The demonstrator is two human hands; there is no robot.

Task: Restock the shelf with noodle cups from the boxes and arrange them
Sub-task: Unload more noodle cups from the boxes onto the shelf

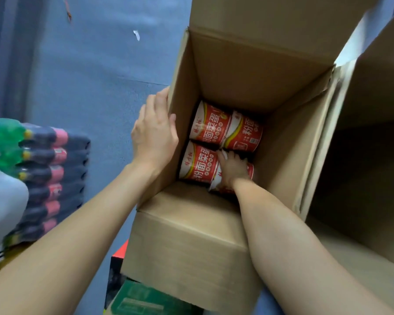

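An open cardboard box [241, 71] stands in the middle of the head view, flaps up. At its bottom lie several red and white noodle cups on their sides, such as the far left cup [210, 123], the far right cup [246, 135] and the near left cup [197, 162]. My right hand [233, 168] reaches deep into the box and closes around the near right cup [221, 186], which it mostly hides. My left hand [156, 135] grips the box's left wall from outside, thumb over the rim.
Shrink-wrapped packs of dark and green drink bottles [43, 176] are stacked at the left. A second open cardboard box [373, 137] stands at the right, touching the first. A green carton [141, 301] and a red-edged box [118, 255] lie below. The floor is blue-grey.
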